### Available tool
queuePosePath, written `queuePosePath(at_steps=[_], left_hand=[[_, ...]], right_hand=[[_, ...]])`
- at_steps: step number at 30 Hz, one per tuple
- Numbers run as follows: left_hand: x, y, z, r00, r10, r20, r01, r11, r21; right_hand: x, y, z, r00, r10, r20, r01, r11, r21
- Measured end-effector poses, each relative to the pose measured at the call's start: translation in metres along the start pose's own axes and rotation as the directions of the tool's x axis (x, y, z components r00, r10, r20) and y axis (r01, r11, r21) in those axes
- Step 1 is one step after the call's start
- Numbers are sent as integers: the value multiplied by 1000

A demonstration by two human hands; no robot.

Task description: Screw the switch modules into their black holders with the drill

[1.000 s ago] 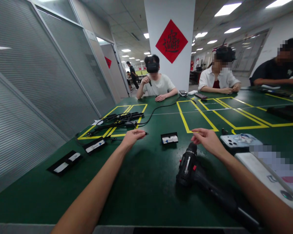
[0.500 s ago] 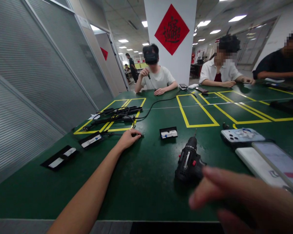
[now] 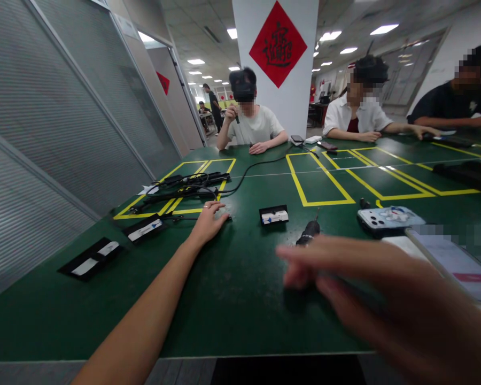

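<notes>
My left hand (image 3: 207, 223) rests on the green table to the left, its fingers loosely spread. A small black cable end (image 3: 230, 218) shows by the thumb; what lies beneath the palm is hidden. My right hand (image 3: 369, 272), blurred, hovers in the right foreground with fingers stretched leftward and a gap under the index finger. Behind it stands or lies a black cordless drill (image 3: 308, 231), its body mostly covered by the hand; only the chuck and bit show. Whether the hand touches the drill I cannot tell. Between the hands, farther off, sits a small black holder with a white insert (image 3: 274, 216).
Two black cards with white strips (image 3: 144, 230) lie at the left. Tangled black cables (image 3: 184, 187) fill a yellow-taped area. Phones (image 3: 390, 218) lie at the right. Across the table a person in a white T-shirt (image 3: 260, 125) sits, with others to the right.
My right hand has moved up and left over the drill, hiding its body. My left hand's fingers have spread apart near the cable end. The view has shifted slightly.
</notes>
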State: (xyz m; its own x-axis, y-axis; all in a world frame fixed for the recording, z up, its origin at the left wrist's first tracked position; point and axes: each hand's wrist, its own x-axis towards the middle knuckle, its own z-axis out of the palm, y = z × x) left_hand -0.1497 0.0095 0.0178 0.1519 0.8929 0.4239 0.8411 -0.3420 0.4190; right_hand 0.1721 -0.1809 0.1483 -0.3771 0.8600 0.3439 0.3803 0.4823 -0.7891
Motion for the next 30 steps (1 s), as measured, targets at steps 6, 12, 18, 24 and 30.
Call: queuePosePath(at_steps=[6,12,18,24,30], left_hand=[[0,79,17,885,461,64,-462,887,-1],[12,111,55,845,493,206,-474,870,-139],[-1,111,51,891,389,235,-292,886,-360],[7,107,50,905,302,299,-178,908,-379],[-8,108,-7,936,-3,353,49,991,-122]], right_hand=[[97,100,2,998,-53,26,59,875,-480],[105,165,21,987,-91,132,146,848,-509],[101,173,25,985,-128,112,164,893,-419],[98,170,20,993,-119,-5,116,971,-208],[90,173,19,980,5,-198,1,1000,30]])
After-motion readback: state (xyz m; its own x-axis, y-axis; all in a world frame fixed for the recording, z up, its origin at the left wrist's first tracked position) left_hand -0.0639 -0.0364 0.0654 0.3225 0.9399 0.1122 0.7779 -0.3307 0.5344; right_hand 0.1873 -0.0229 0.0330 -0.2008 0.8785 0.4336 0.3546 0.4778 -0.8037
